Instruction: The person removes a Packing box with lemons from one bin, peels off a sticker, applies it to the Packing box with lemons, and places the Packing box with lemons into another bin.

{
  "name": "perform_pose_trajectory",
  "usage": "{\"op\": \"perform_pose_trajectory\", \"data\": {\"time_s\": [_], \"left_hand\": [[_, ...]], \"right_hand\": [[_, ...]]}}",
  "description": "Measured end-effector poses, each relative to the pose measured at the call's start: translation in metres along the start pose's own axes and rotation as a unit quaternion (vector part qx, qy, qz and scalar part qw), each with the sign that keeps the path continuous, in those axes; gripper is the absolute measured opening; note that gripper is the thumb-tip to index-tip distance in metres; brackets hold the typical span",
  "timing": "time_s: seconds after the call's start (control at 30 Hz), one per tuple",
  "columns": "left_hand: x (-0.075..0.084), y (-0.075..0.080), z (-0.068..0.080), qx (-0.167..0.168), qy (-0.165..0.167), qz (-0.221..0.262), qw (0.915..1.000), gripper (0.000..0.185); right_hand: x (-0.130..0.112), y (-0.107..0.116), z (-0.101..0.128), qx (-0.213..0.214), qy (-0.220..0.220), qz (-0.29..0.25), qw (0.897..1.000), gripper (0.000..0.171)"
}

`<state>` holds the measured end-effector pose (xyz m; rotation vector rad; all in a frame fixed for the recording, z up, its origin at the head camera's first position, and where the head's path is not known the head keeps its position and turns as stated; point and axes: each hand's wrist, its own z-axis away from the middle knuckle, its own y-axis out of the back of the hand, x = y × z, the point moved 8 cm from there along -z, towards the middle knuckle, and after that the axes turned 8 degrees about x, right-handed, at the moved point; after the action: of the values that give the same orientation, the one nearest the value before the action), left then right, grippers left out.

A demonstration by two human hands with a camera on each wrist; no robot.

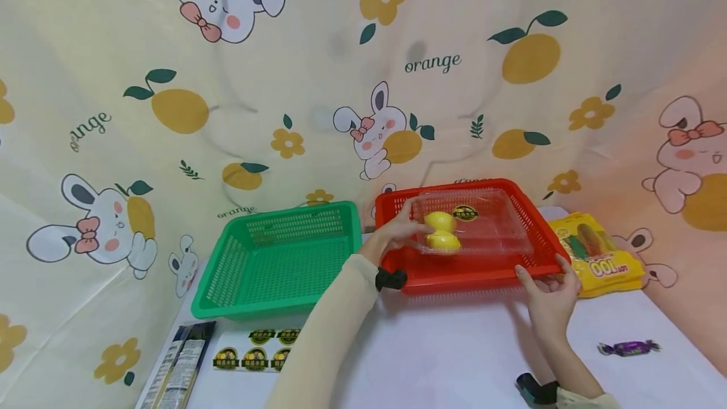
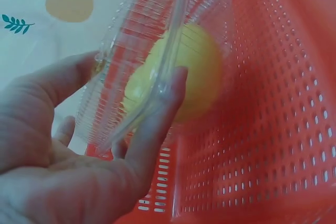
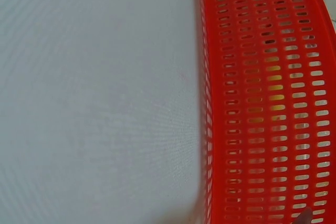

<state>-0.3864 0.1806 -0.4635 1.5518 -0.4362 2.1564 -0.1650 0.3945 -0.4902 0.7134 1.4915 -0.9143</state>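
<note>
A red perforated basket [image 1: 488, 276] stands on the white table. In it lies a clear plastic clamshell box [image 1: 488, 223] with two yellow round fruits [image 1: 440, 230] inside and a dark round sticker on its lid. My left hand [image 1: 404, 227] reaches over the basket's left side and pinches the box's left edge. The left wrist view shows the thumb and fingers of that left hand [image 2: 134, 74] on the clear box [image 2: 136, 30], with a yellow fruit [image 2: 197, 72] behind the plastic. My right hand [image 1: 546, 278] grips the basket's front right corner rim. The right wrist view shows only the basket's wall [image 3: 262, 103].
An empty green basket [image 1: 272, 264] stands left of the red one. A yellow snack packet [image 1: 602, 254] lies to the right, a purple wrapped candy [image 1: 627, 348] near the front right. A sheet of stickers [image 1: 255, 349] and a dark packet [image 1: 182, 361] lie front left. Printed cloth hangs behind.
</note>
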Motion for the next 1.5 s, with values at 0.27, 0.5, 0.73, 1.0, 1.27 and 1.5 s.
{"op": "perform_pose_trajectory", "data": {"time_s": [0.27,0.5,0.73,1.0,1.27,1.5], "left_hand": [[0.000,-0.001,-0.005,-0.016,0.015,-0.020,0.9996,0.085],[-0.001,0.000,-0.007,-0.032,0.034,-0.014,0.9988,0.085],[-0.007,-0.001,-0.008,-0.038,0.039,-0.016,0.9984,0.087],[-0.011,-0.001,-0.004,-0.052,0.050,-0.030,0.9969,0.084],[-0.012,-0.001,-0.009,-0.048,0.045,-0.044,0.9969,0.077],[-0.011,0.003,-0.014,-0.021,0.026,-0.052,0.9981,0.077]], "right_hand": [[0.001,0.001,0.000,-0.002,0.011,0.013,1.000,0.075],[0.001,0.002,-0.001,0.001,0.010,0.019,1.000,0.075],[-0.001,0.002,-0.001,0.000,0.011,0.002,1.000,0.074],[0.002,0.000,0.000,0.002,0.004,0.019,1.000,0.074],[0.002,0.001,-0.001,0.006,0.009,0.035,0.999,0.075],[0.003,0.001,-0.002,0.005,0.011,0.025,1.000,0.075]]}}
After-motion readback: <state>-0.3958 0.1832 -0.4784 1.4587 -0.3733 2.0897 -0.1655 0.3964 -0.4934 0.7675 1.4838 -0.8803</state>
